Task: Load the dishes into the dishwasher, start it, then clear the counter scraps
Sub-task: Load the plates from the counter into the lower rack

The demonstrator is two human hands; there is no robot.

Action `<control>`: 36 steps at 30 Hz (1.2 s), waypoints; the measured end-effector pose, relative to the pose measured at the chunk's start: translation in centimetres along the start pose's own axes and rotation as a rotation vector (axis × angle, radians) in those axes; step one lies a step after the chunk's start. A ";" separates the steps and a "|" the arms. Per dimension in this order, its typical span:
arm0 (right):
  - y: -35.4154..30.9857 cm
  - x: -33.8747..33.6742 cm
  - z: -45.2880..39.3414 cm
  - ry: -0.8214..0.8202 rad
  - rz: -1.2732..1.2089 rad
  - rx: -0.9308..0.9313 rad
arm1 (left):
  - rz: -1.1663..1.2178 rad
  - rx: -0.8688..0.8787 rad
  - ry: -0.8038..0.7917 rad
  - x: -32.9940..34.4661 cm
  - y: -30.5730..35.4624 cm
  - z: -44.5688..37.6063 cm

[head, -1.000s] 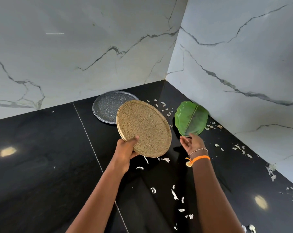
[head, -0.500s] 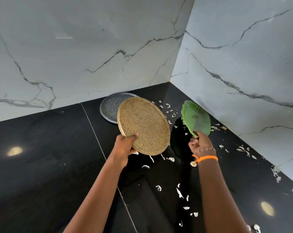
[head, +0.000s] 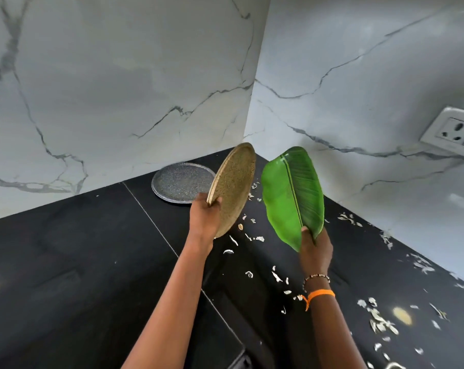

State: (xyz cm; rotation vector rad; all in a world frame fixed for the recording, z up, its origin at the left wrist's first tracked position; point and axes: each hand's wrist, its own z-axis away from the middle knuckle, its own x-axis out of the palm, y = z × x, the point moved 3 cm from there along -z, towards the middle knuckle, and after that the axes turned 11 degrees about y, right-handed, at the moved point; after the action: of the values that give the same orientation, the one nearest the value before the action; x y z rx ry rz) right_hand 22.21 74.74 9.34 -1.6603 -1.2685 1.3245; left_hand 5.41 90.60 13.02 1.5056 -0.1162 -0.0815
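Observation:
My left hand [head: 203,218] grips the lower rim of a round speckled tan plate [head: 235,186], held up on edge above the black counter [head: 79,262]. My right hand [head: 315,249] holds the lower end of a green leaf-shaped plate [head: 292,193], raised nearly upright beside the tan one. A grey speckled plate [head: 180,182] lies flat in the back corner, partly hidden behind the tan plate. White peel scraps [head: 252,237] are scattered on the counter below both hands.
Marble walls meet in a corner behind the plates. A white wall socket [head: 454,130] sits on the right wall. More scraps [head: 380,320] litter the counter's right side. A seam line [head: 151,219] runs across the counter.
My right hand has lifted the green leaf plate off the counter and stood it upright. My left hand has tilted the tan plate onto its edge and raised it.

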 end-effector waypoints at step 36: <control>11.3 -44.6 47.2 0.983 -0.410 0.629 | -0.113 0.138 -1.045 -13.7 -5.4 49.0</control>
State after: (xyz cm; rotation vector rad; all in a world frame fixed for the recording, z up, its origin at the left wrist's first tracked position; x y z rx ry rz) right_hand -20.72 25.42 0.62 -1.2125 -0.4686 0.4325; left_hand -14.36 43.45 10.31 1.4692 -0.8825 -0.9644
